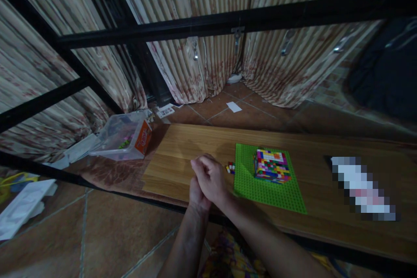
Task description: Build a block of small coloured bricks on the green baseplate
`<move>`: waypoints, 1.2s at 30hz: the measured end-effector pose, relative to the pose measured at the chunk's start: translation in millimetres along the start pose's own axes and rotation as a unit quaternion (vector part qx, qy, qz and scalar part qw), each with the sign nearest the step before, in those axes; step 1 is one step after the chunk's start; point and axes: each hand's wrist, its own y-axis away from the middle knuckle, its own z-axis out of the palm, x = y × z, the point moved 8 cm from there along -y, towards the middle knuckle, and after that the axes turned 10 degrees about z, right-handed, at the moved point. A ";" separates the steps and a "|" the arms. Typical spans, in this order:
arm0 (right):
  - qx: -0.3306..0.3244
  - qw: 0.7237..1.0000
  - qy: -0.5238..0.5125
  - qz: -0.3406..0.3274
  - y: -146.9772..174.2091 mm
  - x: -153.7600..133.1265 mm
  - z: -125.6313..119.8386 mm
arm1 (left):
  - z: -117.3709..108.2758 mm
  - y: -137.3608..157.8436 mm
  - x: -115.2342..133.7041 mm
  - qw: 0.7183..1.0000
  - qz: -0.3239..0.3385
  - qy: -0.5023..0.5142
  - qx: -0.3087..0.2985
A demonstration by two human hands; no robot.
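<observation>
My right hand lies across my left hand, the two pressed together above the wooden board near its front edge. The fingers of my right hand are curled closed, and whether anything is inside them is hidden. My left hand's fingers are covered by the right one. Just right of the hands is a green studded baseplate. On it stands a low block structure of many colours with a pale patch on top. A few loose toy bricks lie beside the baseplate's left edge.
A clear plastic box with an orange label and some small pieces inside stands left of the wooden board. A pixelated object lies at the right. Black metal bars cross before curtains. A white tray sits lower left.
</observation>
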 end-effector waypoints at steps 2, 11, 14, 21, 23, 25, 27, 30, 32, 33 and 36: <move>0.018 0.998 -0.049 0.042 -4.4 5.7 -11.8 | -2.3 0.3 -10.1 0.998 -0.053 0.018 0.018; 0.007 0.908 0.414 0.071 -11.5 53.2 -75.8 | -6.2 10.2 -7.2 0.973 -0.149 0.173 0.034; -0.059 0.873 0.476 0.088 -2.0 73.0 -65.1 | -10.0 12.2 -3.2 0.976 -0.136 0.168 0.028; -0.106 0.884 0.451 0.068 -6.5 77.6 -47.8 | -20.1 10.7 4.1 0.984 -0.075 0.143 0.077; -0.105 0.890 0.439 0.062 -9.4 77.3 -48.9 | -19.4 10.7 2.9 0.985 -0.072 0.139 0.069; -0.101 0.895 0.431 0.063 -11.5 78.9 -51.6 | -19.0 10.7 0.1 0.987 -0.074 0.133 0.056; -0.098 0.899 0.422 0.067 -13.4 81.2 -54.6 | -19.7 10.5 -3.0 0.988 -0.076 0.126 0.051; -0.090 0.902 0.414 0.076 -16.3 83.6 -59.8 | -19.9 9.9 -5.9 0.989 -0.077 0.113 0.053; -0.085 0.901 0.418 0.079 -18.2 83.0 -62.0 | -18.3 9.7 -6.4 0.990 -0.079 0.102 0.052; -0.084 0.900 0.421 0.079 -19.1 82.0 -62.2 | -17.4 9.7 -6.3 0.991 -0.080 0.095 0.052; -0.091 0.895 0.430 0.075 -21.7 78.2 -58.5 | -16.5 10.0 -5.3 0.992 -0.080 0.084 0.059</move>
